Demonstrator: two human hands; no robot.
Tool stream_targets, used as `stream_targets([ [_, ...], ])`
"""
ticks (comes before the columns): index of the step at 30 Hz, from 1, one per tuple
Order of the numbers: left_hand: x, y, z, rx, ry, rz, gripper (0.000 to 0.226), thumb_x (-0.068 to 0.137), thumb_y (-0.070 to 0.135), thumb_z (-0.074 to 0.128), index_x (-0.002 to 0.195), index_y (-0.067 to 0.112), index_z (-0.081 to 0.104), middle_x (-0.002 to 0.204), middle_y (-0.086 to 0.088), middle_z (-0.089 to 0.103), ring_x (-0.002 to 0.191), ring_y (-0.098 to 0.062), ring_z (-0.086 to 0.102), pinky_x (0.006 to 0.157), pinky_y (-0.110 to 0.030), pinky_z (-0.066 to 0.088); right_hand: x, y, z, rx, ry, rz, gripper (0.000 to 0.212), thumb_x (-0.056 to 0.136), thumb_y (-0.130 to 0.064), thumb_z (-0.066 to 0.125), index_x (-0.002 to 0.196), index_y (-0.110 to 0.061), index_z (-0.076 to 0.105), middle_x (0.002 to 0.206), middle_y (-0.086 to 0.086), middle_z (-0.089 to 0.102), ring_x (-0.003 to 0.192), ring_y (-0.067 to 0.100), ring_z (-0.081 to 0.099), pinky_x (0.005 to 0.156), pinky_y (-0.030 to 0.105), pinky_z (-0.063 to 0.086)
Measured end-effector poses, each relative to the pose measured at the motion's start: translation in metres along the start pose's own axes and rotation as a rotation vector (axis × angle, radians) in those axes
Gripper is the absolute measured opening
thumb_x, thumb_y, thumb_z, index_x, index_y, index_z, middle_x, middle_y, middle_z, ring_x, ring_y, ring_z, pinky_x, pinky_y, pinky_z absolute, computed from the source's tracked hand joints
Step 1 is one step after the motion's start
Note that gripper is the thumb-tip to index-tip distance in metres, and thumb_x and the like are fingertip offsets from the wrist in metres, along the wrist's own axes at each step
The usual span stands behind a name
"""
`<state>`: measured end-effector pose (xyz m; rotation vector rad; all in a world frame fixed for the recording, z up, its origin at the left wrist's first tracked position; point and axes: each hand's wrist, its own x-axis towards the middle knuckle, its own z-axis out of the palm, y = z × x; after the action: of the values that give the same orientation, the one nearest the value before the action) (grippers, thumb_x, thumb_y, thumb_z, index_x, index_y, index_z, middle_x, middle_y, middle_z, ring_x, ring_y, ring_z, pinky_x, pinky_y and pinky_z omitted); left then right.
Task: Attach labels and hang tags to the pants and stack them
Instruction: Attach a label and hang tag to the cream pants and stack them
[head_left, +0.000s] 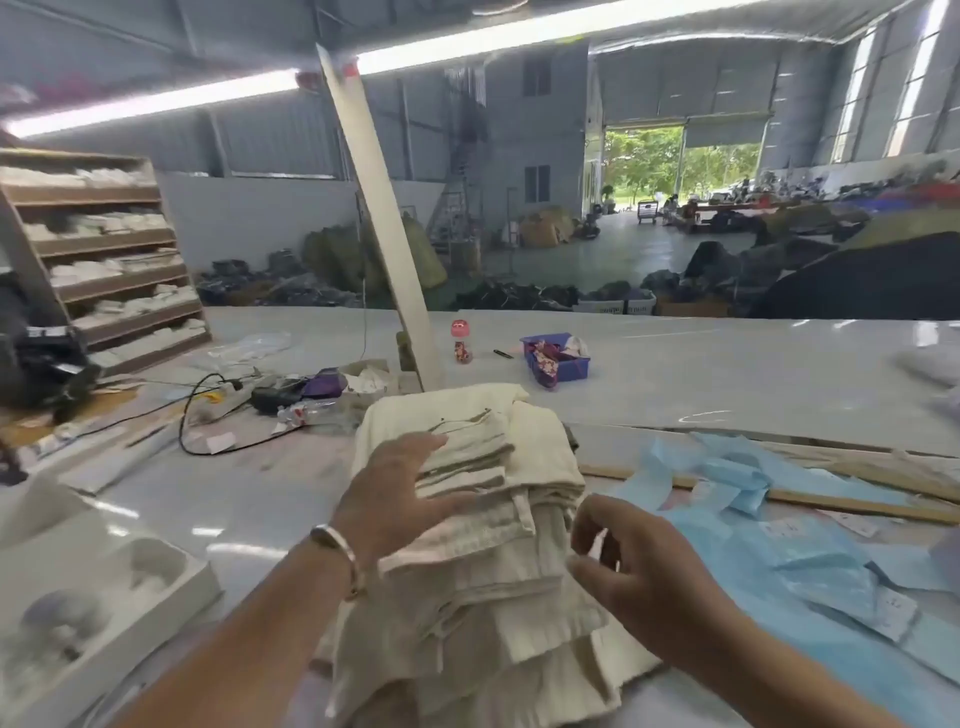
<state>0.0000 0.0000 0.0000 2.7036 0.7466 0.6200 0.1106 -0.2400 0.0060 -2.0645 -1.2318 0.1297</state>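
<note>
A stack of folded cream pants (498, 519) lies on the white table (727, 374) right before me, with a dark cord across the top pair. My left hand (395, 493), a bracelet on its wrist, rests flat with straight fingers on the stack's left upper side. My right hand (628, 566) hovers at the stack's right edge, its fingers loosely curled with nothing visibly between them. No loose label or hang tag shows in either hand.
Light blue plastic bags (769, 519) and paper slips lie to the right over a wooden strip (831, 499). A blue basket (561, 358), a small bottle (461, 343), cables and clutter (291, 400) sit behind. A white tray (104, 597) is at left, a slanted post (384, 239) and shelves (104, 254) beyond.
</note>
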Motion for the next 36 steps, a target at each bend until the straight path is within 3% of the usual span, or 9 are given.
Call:
stream_targets([
  [3, 0.045, -0.013, 0.024, -0.022, -0.211, 0.061, 0.093, 0.074, 0.067, 0.066, 0.151, 0.029, 0.029, 0.155, 0.010, 0.030, 0.143, -0.011, 0.025, 0.118, -0.031, 0.020, 0.040, -0.007, 0.022, -0.009, 0.044, 0.000, 0.015, 0.079, -0.018, 0.064, 0.080, -0.027, 0.052, 0.070, -0.008, 0.054, 0.064, 0.008, 0.050, 0.059, 0.023, 0.041],
  [10, 0.096, -0.045, 0.029, -0.095, -0.022, 0.118, 0.020, 0.091, 0.032, 0.063, 0.109, 0.026, 0.069, 0.101, 0.001, 0.073, 0.098, -0.022, 0.065, 0.085, -0.037, 0.049, 0.134, 0.014, 0.030, 0.289, 0.153, 0.305, 0.010, 0.087, -0.013, 0.062, 0.093, -0.007, 0.056, 0.082, 0.009, 0.065, 0.067, 0.020, 0.061, 0.064, 0.029, 0.048],
  [14, 0.083, -0.031, 0.003, -0.042, 0.092, 0.240, 0.013, 0.092, 0.037, 0.059, 0.088, 0.026, 0.064, 0.074, 0.008, 0.067, 0.070, -0.017, 0.060, 0.061, -0.030, 0.045, 0.181, 0.009, 0.026, 0.910, -0.076, 0.738, 0.058, 0.090, -0.052, 0.057, 0.103, 0.004, 0.048, 0.097, 0.031, 0.065, 0.076, 0.037, 0.071, 0.064, 0.038, 0.060],
  [18, 0.044, -0.008, -0.027, -0.071, 0.190, 0.433, 0.018, 0.088, 0.051, 0.051, 0.084, 0.033, 0.050, 0.059, 0.017, 0.054, 0.056, -0.012, 0.054, 0.046, -0.022, 0.036, 0.214, 0.017, 0.033, 0.874, -0.119, 0.840, 0.086, 0.071, -0.071, 0.066, 0.120, -0.002, 0.054, 0.106, 0.021, 0.066, 0.088, 0.035, 0.068, 0.076, 0.040, 0.057],
  [21, 0.014, 0.000, -0.015, -0.025, 0.132, 0.502, 0.034, 0.085, 0.059, 0.053, 0.109, 0.036, 0.057, 0.089, 0.014, 0.070, 0.079, -0.012, 0.065, 0.061, -0.026, 0.050, 0.220, 0.013, 0.046, 0.948, -0.126, 0.832, 0.053, 0.071, -0.047, 0.079, 0.105, -0.010, 0.062, 0.084, 0.011, 0.069, 0.072, 0.025, 0.067, 0.077, 0.039, 0.057],
  [25, 0.005, -0.015, 0.003, -0.195, -0.447, 0.479, 0.056, 0.084, 0.053, 0.065, 0.136, 0.044, 0.048, 0.144, 0.031, 0.039, 0.134, 0.011, 0.033, 0.110, -0.013, 0.027, 0.215, 0.006, 0.054, 0.721, 0.004, 0.765, 0.018, 0.071, 0.012, 0.068, 0.081, -0.001, 0.060, 0.060, 0.014, 0.061, 0.044, 0.025, 0.059, 0.045, 0.033, 0.054],
  [27, 0.011, -0.028, -0.006, -0.469, -0.548, 0.374, 0.060, 0.074, 0.058, 0.072, 0.130, 0.043, 0.057, 0.139, 0.034, 0.044, 0.130, 0.014, 0.035, 0.108, -0.014, 0.033, 0.213, 0.004, 0.050, 0.751, 0.061, 0.687, 0.023, 0.070, 0.018, 0.063, 0.087, 0.003, 0.062, 0.069, 0.017, 0.063, 0.047, 0.026, 0.061, 0.045, 0.032, 0.055],
  [31, 0.035, -0.055, -0.009, -0.543, -0.026, -0.098, 0.046, 0.083, 0.063, 0.059, 0.111, 0.028, 0.067, 0.113, 0.014, 0.065, 0.110, -0.006, 0.059, 0.090, -0.026, 0.048, 0.205, -0.013, 0.035, 0.827, 0.057, 0.457, 0.043, 0.072, 0.015, 0.060, 0.112, -0.001, 0.062, 0.106, 0.024, 0.066, 0.084, 0.031, 0.064, 0.082, 0.046, 0.057],
  [36, 0.049, -0.052, 0.003, -0.710, -0.034, -0.476, 0.039, 0.092, 0.049, 0.056, 0.090, 0.010, 0.061, 0.089, -0.005, 0.061, 0.083, -0.023, 0.058, 0.073, -0.033, 0.044, 0.173, -0.037, 0.004, 1.079, -0.086, 0.171, 0.043, 0.076, 0.012, 0.056, 0.115, -0.007, 0.059, 0.092, 0.016, 0.067, 0.072, 0.027, 0.066, 0.062, 0.034, 0.058],
])
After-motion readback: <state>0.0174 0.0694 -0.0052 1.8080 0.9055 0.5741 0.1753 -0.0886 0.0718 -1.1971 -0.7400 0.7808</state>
